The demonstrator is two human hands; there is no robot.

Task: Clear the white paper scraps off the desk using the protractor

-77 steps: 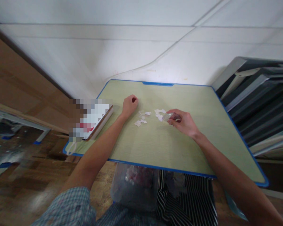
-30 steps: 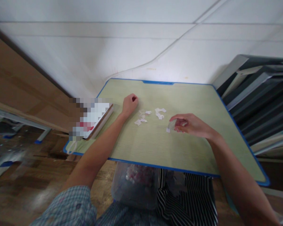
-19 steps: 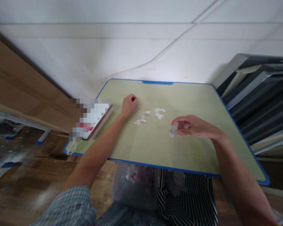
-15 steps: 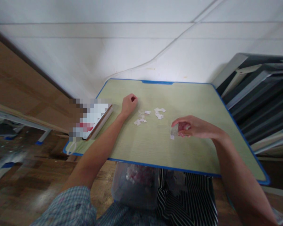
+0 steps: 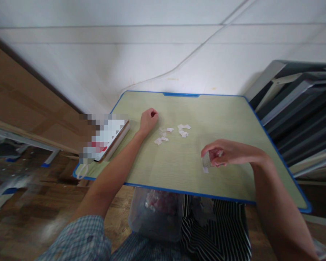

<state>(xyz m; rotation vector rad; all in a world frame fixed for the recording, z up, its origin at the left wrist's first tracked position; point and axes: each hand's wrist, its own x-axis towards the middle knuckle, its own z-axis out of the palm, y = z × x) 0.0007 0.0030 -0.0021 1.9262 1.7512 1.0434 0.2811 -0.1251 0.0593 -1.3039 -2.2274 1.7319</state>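
My right hand (image 5: 228, 151) is closed round a small clear packet (image 5: 214, 156) with reddish contents, held just above the right half of the table. Its near face looks pale and speckled, and a small white tag (image 5: 205, 169) shows below it. My left hand (image 5: 149, 120) rests on the table as a loose fist, thumb side up, with a dark hollow between the curled fingers. To the right of that fist lie several small white paper scraps (image 5: 161, 140), and more white scraps (image 5: 183, 133) lie nearer the table's middle.
The pale green table (image 5: 163, 166) has a blue rim and stands against a white wall. At its left edge lies a box-like item (image 5: 115, 139), partly blurred out. Below the front edge are a clear plastic bin (image 5: 156, 221) and striped cloth (image 5: 217, 224). Dark panels (image 5: 304, 105) lean at right.
My right hand has moved slightly toward me and to the right, carrying the packet and its tag. My left hand and the paper scraps stay where they were.
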